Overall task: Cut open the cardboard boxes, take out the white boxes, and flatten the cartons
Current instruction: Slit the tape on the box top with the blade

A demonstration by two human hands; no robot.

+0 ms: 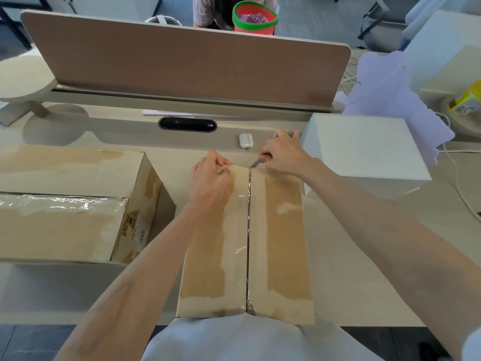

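A taped cardboard box lies lengthwise in front of me, its centre seam running away from me. My left hand is curled on the far left corner of its top, gripping the flap edge. My right hand grips a small knife whose blade tip meets the far end of the seam. A second, larger cardboard box with clear tape lies to the left. A white box stands on the desk to the right.
A brown desk divider closes off the back. A white earbud case and a black oblong device lie behind the box. Cables and a yellow packet are at the right. A person sits beyond the divider.
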